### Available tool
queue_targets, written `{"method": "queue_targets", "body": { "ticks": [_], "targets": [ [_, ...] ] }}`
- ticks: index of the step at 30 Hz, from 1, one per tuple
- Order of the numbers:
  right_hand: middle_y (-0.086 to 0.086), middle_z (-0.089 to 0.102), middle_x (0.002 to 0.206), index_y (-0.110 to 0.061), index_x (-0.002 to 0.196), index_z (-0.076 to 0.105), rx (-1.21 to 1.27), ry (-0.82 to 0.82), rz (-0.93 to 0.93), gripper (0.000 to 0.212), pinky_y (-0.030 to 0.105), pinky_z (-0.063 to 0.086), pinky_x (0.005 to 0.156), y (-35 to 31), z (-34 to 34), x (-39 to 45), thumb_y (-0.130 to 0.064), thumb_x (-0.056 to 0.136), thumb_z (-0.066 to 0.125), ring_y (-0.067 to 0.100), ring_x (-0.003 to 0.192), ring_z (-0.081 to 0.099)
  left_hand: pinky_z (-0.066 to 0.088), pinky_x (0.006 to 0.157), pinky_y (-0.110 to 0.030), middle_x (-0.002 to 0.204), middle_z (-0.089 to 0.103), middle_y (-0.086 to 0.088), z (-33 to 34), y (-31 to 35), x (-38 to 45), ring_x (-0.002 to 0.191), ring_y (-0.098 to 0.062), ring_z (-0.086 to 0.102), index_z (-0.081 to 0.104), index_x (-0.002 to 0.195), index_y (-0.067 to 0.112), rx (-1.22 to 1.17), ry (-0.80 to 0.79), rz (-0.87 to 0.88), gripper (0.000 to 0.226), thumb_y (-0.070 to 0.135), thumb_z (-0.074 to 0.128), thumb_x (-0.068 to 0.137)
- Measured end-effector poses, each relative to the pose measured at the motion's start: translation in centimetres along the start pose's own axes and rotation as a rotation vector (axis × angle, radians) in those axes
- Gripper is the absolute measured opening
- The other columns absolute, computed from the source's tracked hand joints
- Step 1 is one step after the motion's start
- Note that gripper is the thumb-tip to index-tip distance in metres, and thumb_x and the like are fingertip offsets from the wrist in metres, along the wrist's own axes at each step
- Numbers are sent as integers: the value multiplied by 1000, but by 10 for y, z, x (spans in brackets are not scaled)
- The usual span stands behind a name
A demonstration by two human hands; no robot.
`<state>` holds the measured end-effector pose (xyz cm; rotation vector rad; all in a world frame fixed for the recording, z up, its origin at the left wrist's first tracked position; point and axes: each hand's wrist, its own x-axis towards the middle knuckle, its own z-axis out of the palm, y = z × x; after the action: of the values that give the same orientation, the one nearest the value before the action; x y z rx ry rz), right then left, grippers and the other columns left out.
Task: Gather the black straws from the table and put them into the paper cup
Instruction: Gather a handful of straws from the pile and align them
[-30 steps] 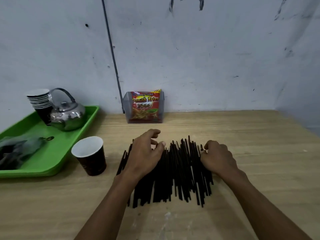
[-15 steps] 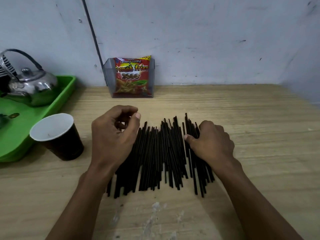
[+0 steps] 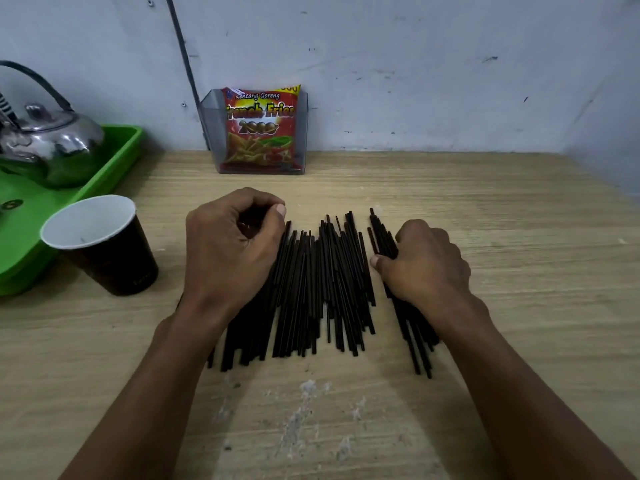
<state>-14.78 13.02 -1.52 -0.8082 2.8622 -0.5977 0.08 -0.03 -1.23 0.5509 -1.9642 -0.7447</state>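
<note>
Black straws point(image 3: 322, 289) lie fanned on tabletop point(image 3: 485, 220), frame center. Left hand point(image 3: 230, 251) curled over their left edge, grip contents can't tell. Right hand point(image 3: 424, 263) grip pinches small bunch at right. Paper cup point(image 3: 100, 242) mid-left, empty, beside green tray point(image 3: 117, 157).

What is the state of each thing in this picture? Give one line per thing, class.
Straws: lying flat on the table, none in the cup.
Cup: upright, empty as far as visible.
Left hand: curled over the straws' left side.
Right hand: closed around a small bunch split off to the right.
Kettle: upright on the tray, lid on.
Snack bag: upright in its clear holder.
</note>
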Motion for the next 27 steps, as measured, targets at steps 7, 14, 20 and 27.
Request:
{"method": "queue_targets", "body": {
  "ticks": [7,14,20,27],
  "targets": [
    [-4,41,79,-20,89,41,17,-81,19,24,34,39,70,-2,-1,1,-25,91,65,22,83,48,55,64,-27,77,70,8,3,3,-2,71,-11,67,74,92,12,3,-13,12,10,7,66,90],
    [16,53,122,-3,123,47,-109,-73,-26,37,36,38,77,-12,8,-6,-9,89,60,33,113,52,54,64,-22,75,67,11,2,3,-1,71,-10,66,74,93,12,19,-5,37,10,7,65,90],
    [19,51,123,0,122,45,-225,-51,-60,43,42,44,86,-12,14,-10,-10,86,64,34,116,50,51,63,-13,75,67,12,3,4,-1,74,-8,66,75,91,11,22,-7,42,10,6,66,90],
    [20,57,110,0,114,44,-202,-6,-145,32,39,42,76,-7,15,-9,-2,86,58,36,102,56,52,63,-15,73,67,13,2,5,-1,72,-8,66,75,91,10,18,2,5,10,7,66,90]
  ]
}}
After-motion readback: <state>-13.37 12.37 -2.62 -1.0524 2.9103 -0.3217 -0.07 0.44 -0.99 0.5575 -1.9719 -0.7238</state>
